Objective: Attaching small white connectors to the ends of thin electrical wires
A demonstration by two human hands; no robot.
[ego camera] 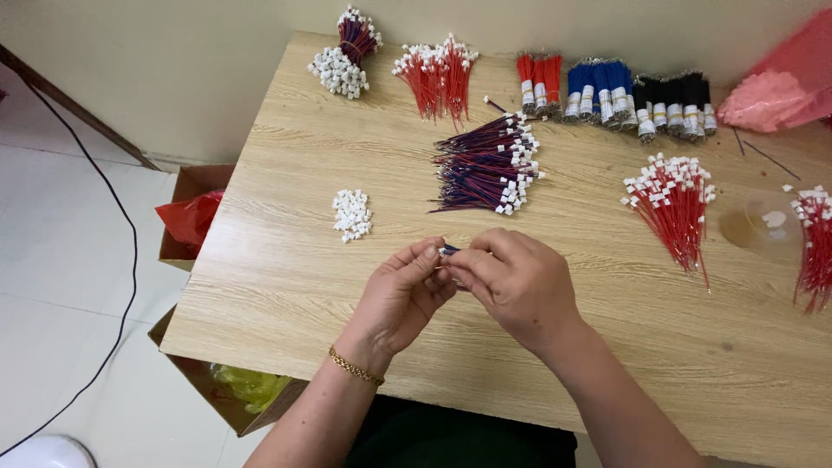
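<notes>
My left hand (400,295) and my right hand (516,282) meet over the wooden table (286,260), fingertips pinched together on a small wire piece (448,250) with a dark blue end; most of it is hidden by my fingers. A gold bracelet sits on my left wrist. Just beyond my hands lies a pile of red-and-blue wires with white connectors (490,165). A small heap of loose white connectors (352,214) lies to the left of my hands.
Bundles of red wires (438,74), (676,204), (815,243), taped red, blue and black bundles (615,95), another white-tipped bundle (347,56) and a pink bag (780,87) line the table. Cardboard boxes (186,217) and a black cable (130,260) are on the floor at left.
</notes>
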